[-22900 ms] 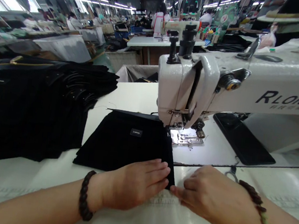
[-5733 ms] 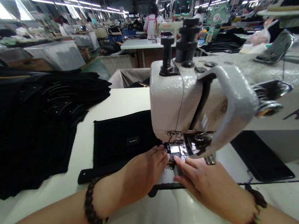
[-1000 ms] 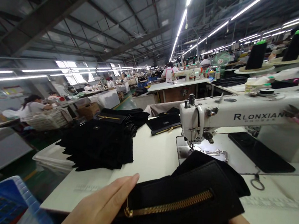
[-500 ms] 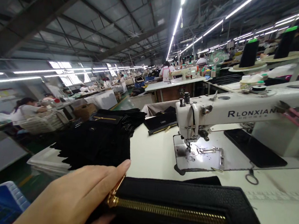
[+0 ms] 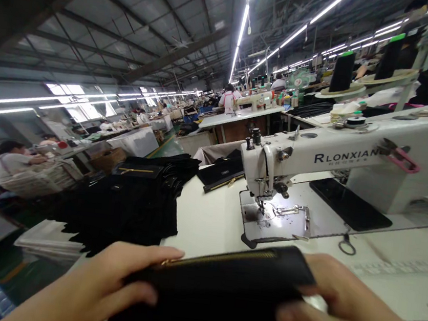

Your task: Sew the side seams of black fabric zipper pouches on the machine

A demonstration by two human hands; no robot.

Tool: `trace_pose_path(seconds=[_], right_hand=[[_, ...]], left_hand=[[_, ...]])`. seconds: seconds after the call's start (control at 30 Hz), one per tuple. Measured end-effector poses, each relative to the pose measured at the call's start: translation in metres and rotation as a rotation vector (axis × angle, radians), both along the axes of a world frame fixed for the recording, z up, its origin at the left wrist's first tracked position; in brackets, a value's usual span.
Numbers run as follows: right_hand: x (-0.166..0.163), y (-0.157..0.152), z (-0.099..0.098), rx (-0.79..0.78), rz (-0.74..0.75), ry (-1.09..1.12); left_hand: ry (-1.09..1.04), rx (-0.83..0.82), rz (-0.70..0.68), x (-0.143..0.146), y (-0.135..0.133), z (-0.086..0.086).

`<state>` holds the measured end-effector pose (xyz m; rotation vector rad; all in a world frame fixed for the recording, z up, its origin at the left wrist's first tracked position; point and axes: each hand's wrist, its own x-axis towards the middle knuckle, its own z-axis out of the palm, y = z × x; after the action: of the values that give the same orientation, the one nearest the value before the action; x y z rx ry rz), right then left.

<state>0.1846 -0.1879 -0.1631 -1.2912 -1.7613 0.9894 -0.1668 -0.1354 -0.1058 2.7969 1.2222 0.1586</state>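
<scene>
I hold a black leather piece with a gold zipper (image 5: 223,280) low in front of me, over the near edge of the white sewing table (image 5: 207,221). My left hand (image 5: 107,282) grips its left end, fingers curled round it. My right hand (image 5: 340,309) clasps its right end, thumb under and fingers over the top. The zipper runs along the piece's upper edge. Beyond it stands the white sewing machine (image 5: 315,156), its needle plate (image 5: 272,224) bare.
A big pile of black pieces (image 5: 128,197) lies on the table's left. Further black pieces (image 5: 220,171) lie behind the machine head. A dark phone (image 5: 348,204) rests under the machine arm, small snips (image 5: 345,243) nearby. Thread cones (image 5: 342,72) stand above. Other workers sit at distant tables.
The black piece has tipped from lying flat with its zipper facing me to edge-on. My right hand has come up over its right end. My view has shifted slightly right.
</scene>
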Motion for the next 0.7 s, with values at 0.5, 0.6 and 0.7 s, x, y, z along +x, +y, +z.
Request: trace_pose_path(seconds=[0.5,0.6,0.7], right_hand=[[-0.039,0.03,-0.022,-0.109,0.026,0.054],[-0.034,0.027,-0.023,-0.06,-0.006,0.066],[-0.035,0.025,-0.027,-0.043,-0.052,0.052]], left_hand=[[-0.336,-0.85,-0.038,0.142,0.057,-0.028],[-0.364,-0.819,0.022,0.139,0.056,-0.028],[-0.365,-0.81,0.05,0.138,0.056,-0.029]])
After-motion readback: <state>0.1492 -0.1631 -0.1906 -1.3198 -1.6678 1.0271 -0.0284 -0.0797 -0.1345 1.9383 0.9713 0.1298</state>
